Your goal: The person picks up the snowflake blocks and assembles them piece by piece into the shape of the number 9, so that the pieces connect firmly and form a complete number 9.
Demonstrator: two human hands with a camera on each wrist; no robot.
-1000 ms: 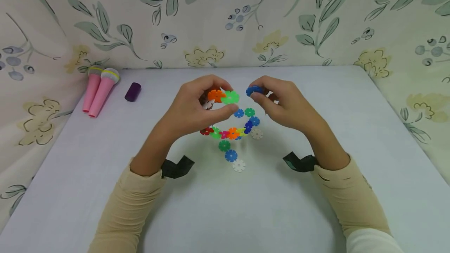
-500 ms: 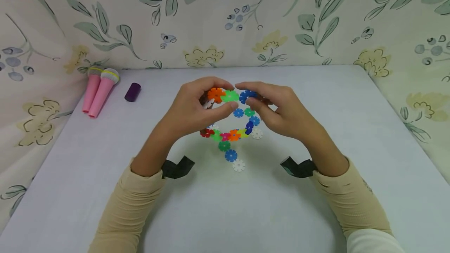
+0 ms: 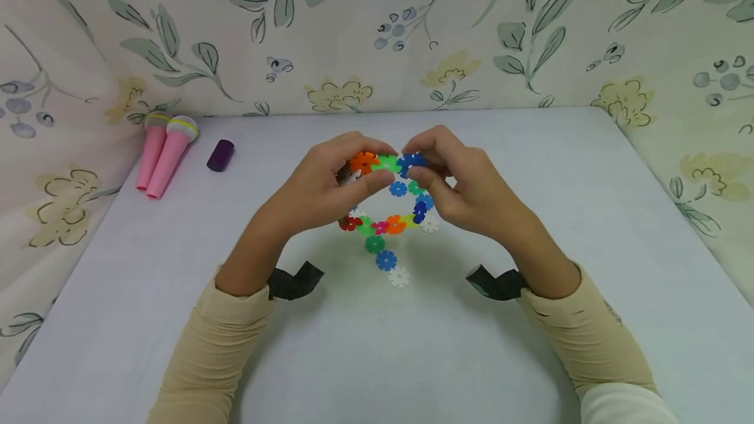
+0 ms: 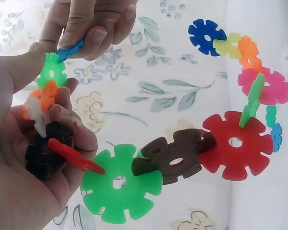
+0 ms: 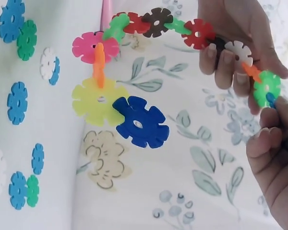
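Note:
My left hand (image 3: 318, 185) holds a chain of slotted plastic snowflake discs near one end. Its thumb and forefinger pinch the light green disc (image 3: 385, 163), beside an orange one (image 3: 363, 162). In my right hand (image 3: 471, 188), a blue snowflake disc (image 3: 410, 163) is pinched between thumb and fingertips. The blue disc meets the green disc's edge; how deep their slots sit is hidden by fingers. From the left palm the chain hangs in a loop through a large green disc (image 4: 122, 184), brown, red and pink discs to a dark blue disc (image 5: 141, 122) at its free end.
Several loose discs lie on the white table (image 3: 377, 358) beneath the hands, among them green (image 3: 374, 244), blue (image 3: 385, 260) and white (image 3: 399, 277). Two pink toy microphones (image 3: 167, 159) and a dark purple cylinder (image 3: 220, 156) lie at the back left.
My right hand has moved left with the blue disc, from apart to touching the green disc. The left hand has stayed nearly still, holding the chain.

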